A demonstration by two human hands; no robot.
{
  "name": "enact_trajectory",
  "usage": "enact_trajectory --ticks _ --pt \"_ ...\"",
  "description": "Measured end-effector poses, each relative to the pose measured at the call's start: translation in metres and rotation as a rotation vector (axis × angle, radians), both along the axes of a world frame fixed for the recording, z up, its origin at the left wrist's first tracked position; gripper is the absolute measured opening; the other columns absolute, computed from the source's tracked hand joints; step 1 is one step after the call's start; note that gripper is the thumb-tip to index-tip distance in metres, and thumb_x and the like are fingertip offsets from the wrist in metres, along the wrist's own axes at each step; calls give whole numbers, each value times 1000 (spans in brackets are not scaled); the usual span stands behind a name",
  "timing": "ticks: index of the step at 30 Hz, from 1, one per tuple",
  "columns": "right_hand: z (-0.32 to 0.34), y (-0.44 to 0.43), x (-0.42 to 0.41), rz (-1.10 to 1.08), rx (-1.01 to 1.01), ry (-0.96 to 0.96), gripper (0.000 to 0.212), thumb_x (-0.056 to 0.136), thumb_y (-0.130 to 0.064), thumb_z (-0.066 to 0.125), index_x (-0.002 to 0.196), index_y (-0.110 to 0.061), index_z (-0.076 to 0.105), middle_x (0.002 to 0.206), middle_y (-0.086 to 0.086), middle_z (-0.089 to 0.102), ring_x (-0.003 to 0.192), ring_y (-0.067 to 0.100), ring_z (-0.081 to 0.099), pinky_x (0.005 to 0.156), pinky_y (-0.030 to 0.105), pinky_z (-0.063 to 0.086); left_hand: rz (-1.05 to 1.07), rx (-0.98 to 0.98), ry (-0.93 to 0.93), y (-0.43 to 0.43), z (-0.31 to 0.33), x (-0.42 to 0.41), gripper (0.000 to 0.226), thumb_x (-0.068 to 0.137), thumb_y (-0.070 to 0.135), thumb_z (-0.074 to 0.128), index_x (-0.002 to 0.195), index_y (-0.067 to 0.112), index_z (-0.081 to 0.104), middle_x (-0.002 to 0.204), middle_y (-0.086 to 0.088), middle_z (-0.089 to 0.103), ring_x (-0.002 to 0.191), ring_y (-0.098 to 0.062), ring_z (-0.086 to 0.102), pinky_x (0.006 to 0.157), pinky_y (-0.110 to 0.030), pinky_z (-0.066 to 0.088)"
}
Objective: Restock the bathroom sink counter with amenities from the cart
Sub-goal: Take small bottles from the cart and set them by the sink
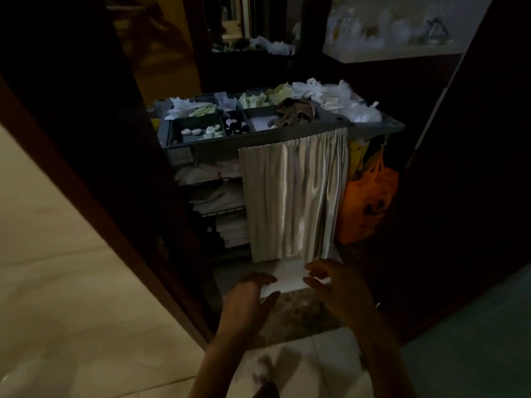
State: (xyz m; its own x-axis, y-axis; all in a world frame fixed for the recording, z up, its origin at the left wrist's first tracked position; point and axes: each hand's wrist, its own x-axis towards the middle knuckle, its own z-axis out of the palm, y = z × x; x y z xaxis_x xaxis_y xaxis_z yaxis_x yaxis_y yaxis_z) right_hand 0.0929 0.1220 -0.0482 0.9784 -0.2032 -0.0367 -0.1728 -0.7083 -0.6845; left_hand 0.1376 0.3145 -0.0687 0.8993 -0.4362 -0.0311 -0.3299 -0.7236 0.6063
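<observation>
The grey housekeeping cart (373, 128) stands just beyond the doorway. Its top tray holds compartments with small round soaps (190, 132), little dark bottles (236, 126), pale green sachets (255, 101), a brown cloth (293, 113) and white plastic bags (344, 99). Low in front of the cart, my left hand (248, 303) and my right hand (340, 288) each grip one end of a flat white pack (290, 275). The fingers curl over its edges. The dim light hides what the pack is.
A beige curtain (293, 196) covers the cart's front; folded white linen (221, 202) fills its shelves on the left. An orange bag (367, 202) hangs on the right. A dark wooden door frame (115, 173) runs close on the left, a white shelf (388, 54) at upper right.
</observation>
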Motion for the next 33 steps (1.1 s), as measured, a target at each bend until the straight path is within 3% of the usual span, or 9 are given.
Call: enact_trajectory --ticks 3,6,8,10,15,17,20,25,33 --pt "-2 -12 37 0 -5 7 24 89 -33 65 113 -29 62 100 -14 60 97 4 56 92 30 50 -15 1 -13 -19 -5 43 32 94 41 54 126 33 55 131 14 55 119 -3 49 88 -10 28" --pt "-3 -27 89 3 -64 6 26 92 -34 61 116 -24 61 107 -9 61 99 6 56 89 19 45 -16 4 -30 -35 -7 96 33 94 38 56 127 30 57 131 11 57 119 -5 52 85 -5 25" --pt "0 -34 135 16 -64 17 27 93 -34 59 118 -23 61 111 -7 60 102 6 56 90 20 45 -11 -5 -37 -44 -4 139 33 95 37 55 126 29 58 128 10 59 116 -6 55 82 -5 27" --pt "9 -38 183 11 -57 -2 25 92 -30 61 117 -26 61 111 -10 60 102 5 57 91 27 49 45 -29 -54 -53 3 184 32 94 38 56 124 30 59 123 10 61 111 -7 57 83 -8 32" --pt "37 -41 302 116 -110 -86 21 90 -31 64 110 -30 64 104 -15 61 95 0 58 83 19 49 158 -128 -175 -54 28 289 28 90 36 61 118 30 62 114 15 62 104 -2 58 85 -14 42" --pt "40 -38 342 155 -93 -110 22 90 -29 65 112 -27 64 104 -13 60 97 1 58 80 13 45 202 -152 -204 -49 31 325 27 90 34 62 116 28 63 113 10 64 101 -5 60 85 -26 51" --pt "32 -30 378 221 -50 -86 23 91 -28 63 113 -29 62 107 -13 59 98 -3 55 80 9 41 253 -157 -211 -44 32 356 26 86 24 67 112 21 67 108 4 65 96 -12 62 80 -33 53" --pt "15 -17 416 287 -21 -26 21 91 -26 64 112 -26 63 105 -10 60 97 -1 56 82 10 43 293 -145 -186 -30 18 385 22 84 21 71 106 20 69 104 4 68 94 -11 63 73 -15 44" --pt "22 2 484 314 -21 -85 23 91 -26 63 114 -26 63 108 -11 59 96 -1 55 77 10 42 397 -162 -216 -1 18 420 25 88 22 67 113 21 66 109 6 64 98 -8 60 80 -26 53"
